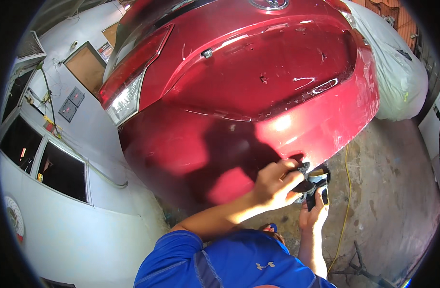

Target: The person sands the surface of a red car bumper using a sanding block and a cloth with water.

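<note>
My left hand (273, 186) is closed, its fingers pinched round a dark crumpled cloth (304, 186). Just right of it, my right hand (314, 216) grips a small dark container (320, 181) from below, its opening facing up. Cloth and container overlap, so I cannot tell whether they touch or what is inside. Both hands are close to the lower edge of a red car's rear panel (239, 86). Shiny patches and pale marks show on the panel, and my shadow falls over its lower part.
A tail light (138, 77) is on the car's left side. Pale sheeting (392, 62) covers the car's right side. A yellow cord (346, 201) runs along the stained floor (383, 192). A dark metal stand (361, 266) is at lower right. A white wall with windows (61, 168) stands left.
</note>
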{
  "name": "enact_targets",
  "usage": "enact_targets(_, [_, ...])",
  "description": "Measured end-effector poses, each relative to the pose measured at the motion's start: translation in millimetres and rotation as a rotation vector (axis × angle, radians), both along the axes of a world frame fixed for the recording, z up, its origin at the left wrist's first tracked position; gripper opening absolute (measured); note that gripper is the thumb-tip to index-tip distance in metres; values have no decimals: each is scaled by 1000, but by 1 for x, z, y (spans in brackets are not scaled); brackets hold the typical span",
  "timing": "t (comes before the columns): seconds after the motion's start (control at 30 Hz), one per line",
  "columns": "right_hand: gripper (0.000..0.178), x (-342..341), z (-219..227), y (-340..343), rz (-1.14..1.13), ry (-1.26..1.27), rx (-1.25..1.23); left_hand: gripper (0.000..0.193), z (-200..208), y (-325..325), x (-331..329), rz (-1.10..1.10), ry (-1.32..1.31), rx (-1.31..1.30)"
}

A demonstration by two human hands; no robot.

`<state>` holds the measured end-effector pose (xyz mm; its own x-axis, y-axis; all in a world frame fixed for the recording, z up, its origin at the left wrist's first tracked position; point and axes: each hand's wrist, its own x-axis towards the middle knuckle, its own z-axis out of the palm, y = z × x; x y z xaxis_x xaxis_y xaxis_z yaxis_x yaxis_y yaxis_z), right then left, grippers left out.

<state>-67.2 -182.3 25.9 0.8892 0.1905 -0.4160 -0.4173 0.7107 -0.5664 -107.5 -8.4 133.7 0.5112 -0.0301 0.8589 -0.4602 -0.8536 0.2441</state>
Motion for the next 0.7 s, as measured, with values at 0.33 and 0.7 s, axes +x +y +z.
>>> enact_targets(0.33, [58, -39, 40, 32, 255, -335, -123, 43, 150, 104, 11, 271, -689, 262])
enact_targets(0.7, [61, -102, 29, -1, 162, -315, -189, 59, 144, 127, 150, 553, 323, 554])
